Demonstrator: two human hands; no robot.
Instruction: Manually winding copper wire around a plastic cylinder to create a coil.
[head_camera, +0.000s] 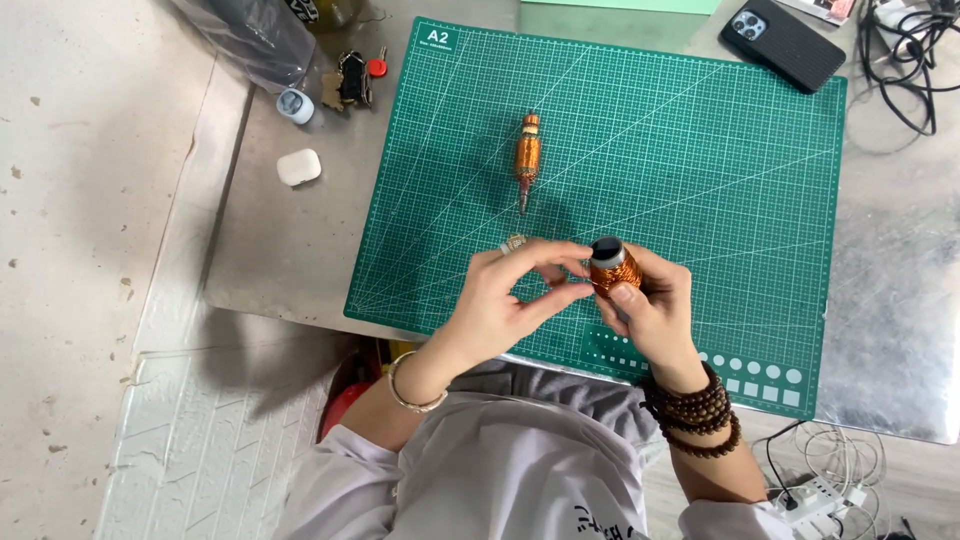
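My right hand (650, 305) grips a small spool of copper wire (612, 268) with a dark round top, held above the front part of a green cutting mat (720, 170). My left hand (505, 300) reaches toward the spool from the left, thumb and forefinger pinched close to its side, perhaps on the wire end; I cannot tell. A small pale piece (514, 243) lies on the mat just beyond my left fingers. Farther back on the mat lies a copper-wound motor armature (527, 158) with a thin shaft.
The mat lies on a grey metal table (290, 240). A white earbud case (298, 166), keys (352, 78) and a clear plastic bag (250, 35) sit at the back left. A black phone (787, 40) and cables (915, 60) are back right. A power strip (815, 495) lies below.
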